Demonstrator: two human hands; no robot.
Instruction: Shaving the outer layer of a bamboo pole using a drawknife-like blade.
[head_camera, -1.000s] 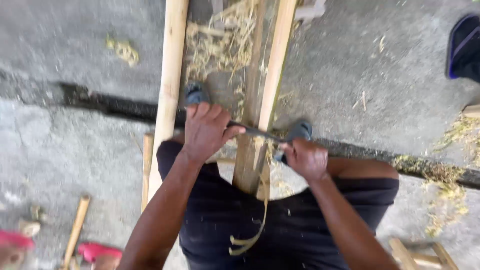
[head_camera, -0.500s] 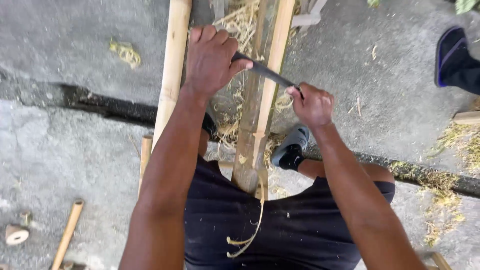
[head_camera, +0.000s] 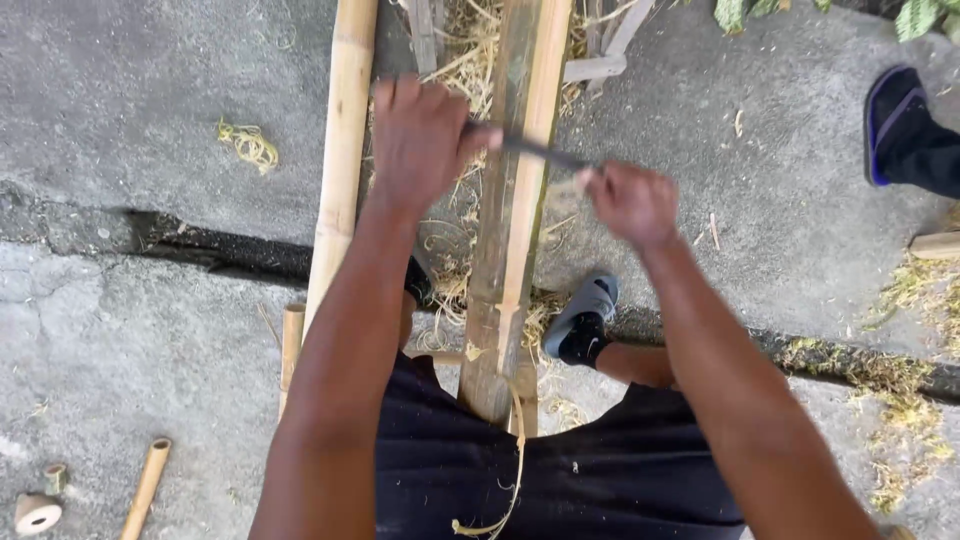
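Both hands grip one thin dark metal blade (head_camera: 535, 150) that lies across the split tan bamboo slat (head_camera: 515, 200) in the upper centre. Left hand (head_camera: 420, 140) is closed on the left end, right hand (head_camera: 630, 200) closed on the right end. The slat's long axis runs top to bottom, toward the person's black shorts (head_camera: 560, 470). A round bamboo pole (head_camera: 340, 160) stands just left, a grey sandal (head_camera: 585, 320) below right.

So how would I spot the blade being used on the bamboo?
Start at the split bamboo slat running up the middle from the person's lap. Across it, near the top, lies a thin dark blade, gripped by the left hand and right hand. It is the only dark metal piece among pale bamboo and shavings.
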